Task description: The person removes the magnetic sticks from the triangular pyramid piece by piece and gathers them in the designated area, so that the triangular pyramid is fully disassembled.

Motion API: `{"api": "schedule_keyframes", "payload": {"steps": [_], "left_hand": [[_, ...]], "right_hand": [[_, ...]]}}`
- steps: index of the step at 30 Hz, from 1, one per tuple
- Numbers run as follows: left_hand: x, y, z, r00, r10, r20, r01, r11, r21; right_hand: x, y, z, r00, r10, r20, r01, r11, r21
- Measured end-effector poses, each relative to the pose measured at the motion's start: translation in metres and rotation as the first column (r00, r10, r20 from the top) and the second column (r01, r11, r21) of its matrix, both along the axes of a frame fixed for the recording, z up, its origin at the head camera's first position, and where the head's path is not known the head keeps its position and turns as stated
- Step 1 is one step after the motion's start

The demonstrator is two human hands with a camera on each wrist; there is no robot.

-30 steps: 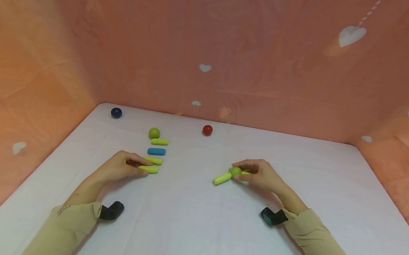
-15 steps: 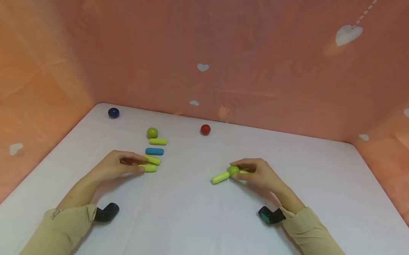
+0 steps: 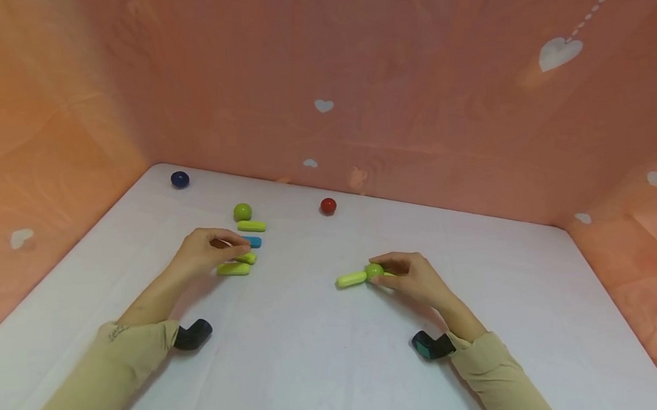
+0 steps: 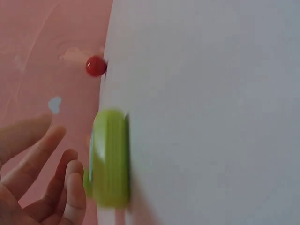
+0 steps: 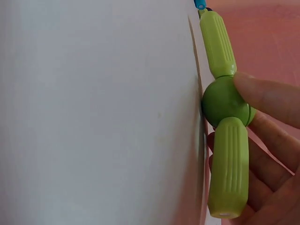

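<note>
Two green sticks (image 3: 352,279) joined by a green ball (image 3: 373,270) lie at nine o'clock of my right hand (image 3: 414,279), which pinches the ball. My left hand (image 3: 206,253), fingers loosely curled, hovers over four loose sticks (image 3: 233,269).

Left hand (image 3: 209,252) hovered over lime-green plastic rods (image 3: 234,268); right hand (image 3: 414,277) at 3 o'clock pinched green ball-and-rod assembly (image 3: 364,274).

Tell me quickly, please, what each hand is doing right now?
Left hand: fingers curled over the stick row; a grip cannot be told.
Right hand: holds the green ball joined to two sticks.
</note>
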State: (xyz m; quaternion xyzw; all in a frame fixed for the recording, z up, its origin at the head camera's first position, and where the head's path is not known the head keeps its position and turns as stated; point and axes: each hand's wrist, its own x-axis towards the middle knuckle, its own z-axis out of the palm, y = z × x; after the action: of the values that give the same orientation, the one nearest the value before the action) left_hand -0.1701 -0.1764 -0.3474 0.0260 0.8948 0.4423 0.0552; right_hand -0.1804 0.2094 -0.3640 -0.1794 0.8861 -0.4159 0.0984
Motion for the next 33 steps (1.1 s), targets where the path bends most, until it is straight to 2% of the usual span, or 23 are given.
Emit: {"api": "schedule_keyframes", "payload": {"steps": [7,16,28,33], "left_hand": [[-0.007,0.027,-0.005,0.994,-0.104,-0.032,0.105,0.993,0.058],[-0.013,0.065,-0.007,0.968,-0.251,-0.019,0.251,0.962,0.107],[-0.018,0.107,-0.013,0.951,-0.304,0.052,0.298,0.950,0.094],[-0.019,0.124,-0.017,0.940,-0.335,0.070,0.324,0.936,0.136]], "right_hand": [[-0.001,-0.003,0.001,1.000,-0.006,-0.027,0.006,1.000,0.014],[0.002,-0.009,0.001,0.993,-0.119,-0.011,0.120,0.992,0.046],[0.004,-0.009,0.000,0.989,-0.146,-0.003,0.146,0.988,0.048],[0.005,-0.009,0.000,0.988,-0.157,0.007,0.157,0.987,0.035]]}}
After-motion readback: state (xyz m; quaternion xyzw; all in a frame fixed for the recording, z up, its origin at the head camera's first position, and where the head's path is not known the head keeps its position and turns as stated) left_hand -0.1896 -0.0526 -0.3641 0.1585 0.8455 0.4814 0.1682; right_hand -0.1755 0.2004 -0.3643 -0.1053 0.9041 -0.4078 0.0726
